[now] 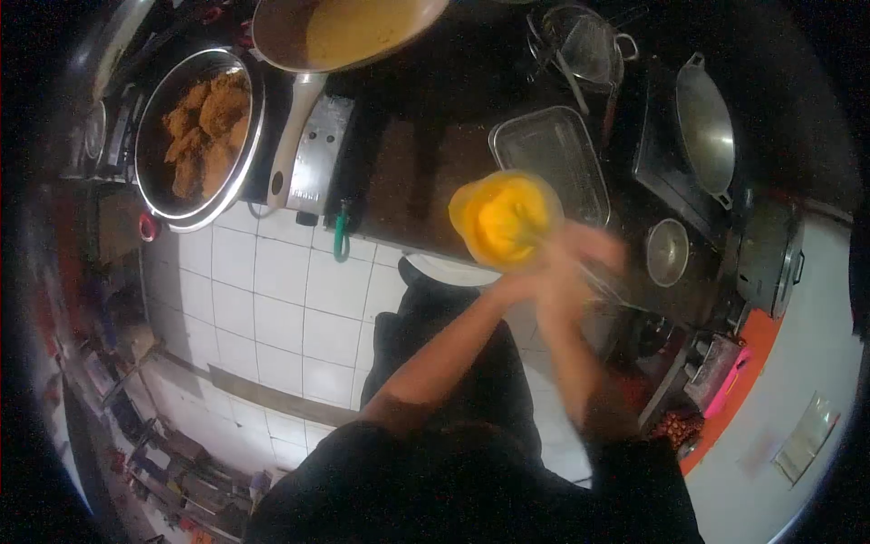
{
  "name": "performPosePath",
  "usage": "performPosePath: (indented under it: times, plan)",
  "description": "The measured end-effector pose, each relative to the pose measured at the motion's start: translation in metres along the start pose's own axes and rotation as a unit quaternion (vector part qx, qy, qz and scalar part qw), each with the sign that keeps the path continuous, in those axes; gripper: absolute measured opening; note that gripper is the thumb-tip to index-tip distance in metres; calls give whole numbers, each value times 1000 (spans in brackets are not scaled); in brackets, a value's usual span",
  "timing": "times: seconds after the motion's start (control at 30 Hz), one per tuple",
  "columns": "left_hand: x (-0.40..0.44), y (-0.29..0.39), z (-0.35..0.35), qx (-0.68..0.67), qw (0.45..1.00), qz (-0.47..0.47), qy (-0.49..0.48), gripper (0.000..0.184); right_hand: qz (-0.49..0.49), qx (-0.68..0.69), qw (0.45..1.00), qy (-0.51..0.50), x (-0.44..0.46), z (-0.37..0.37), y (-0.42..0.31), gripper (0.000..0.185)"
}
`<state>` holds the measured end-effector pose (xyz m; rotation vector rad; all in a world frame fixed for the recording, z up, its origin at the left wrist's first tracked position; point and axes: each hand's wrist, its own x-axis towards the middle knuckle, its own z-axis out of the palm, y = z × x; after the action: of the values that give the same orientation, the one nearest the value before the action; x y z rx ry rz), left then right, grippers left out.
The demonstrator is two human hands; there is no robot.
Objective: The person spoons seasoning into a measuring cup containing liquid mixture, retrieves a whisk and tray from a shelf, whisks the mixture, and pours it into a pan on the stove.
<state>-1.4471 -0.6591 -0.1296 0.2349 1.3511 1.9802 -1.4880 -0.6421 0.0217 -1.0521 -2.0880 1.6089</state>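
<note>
A bowl [462, 204] of yellow liquid, which looks like beaten egg, is held out over the front of the dark counter. My left hand [518, 288] is at its lower edge, with the fingers mostly hidden behind the bowl and the other hand. Above and to the right of it, my right hand [580, 254] is blurred by motion, closed at the bowl's lower right side. What it grips is smeared; a thin tool seems to reach into the yellow liquid. Just behind the bowl lies a clear rectangular dish [555, 145].
A pan [362, 36] with yellowish liquid sits on a stove [319, 145] at the back. At left is a large bowl [256, 154] of browned food. Strainers [589, 54], a wok [707, 127] and a small metal bowl [668, 252] stand to the right.
</note>
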Motion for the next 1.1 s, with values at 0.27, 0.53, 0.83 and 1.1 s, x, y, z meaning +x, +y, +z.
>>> performPosePath:
  times: [0.27, 0.53, 0.83, 1.1]
  plan:
    - [-7, 3, 2, -11, 1000, -2, 22, 39, -210, -64, 975, 41, -9, -7, -3, 14]
    - [-61, 40, 20, -7, 958, -112, 265, 34, -75, 37, 980, -182, 17, 10, 12, 22]
    - [-93, 19, -17, 155, 912, -7, 380, 24, -199, 104, 959, -173, -8, -7, -5, 19]
    - [-94, 27, -15, 141, 902, 14, 408, 22, -114, 261, 937, -203, -8, 14, -36, 21]
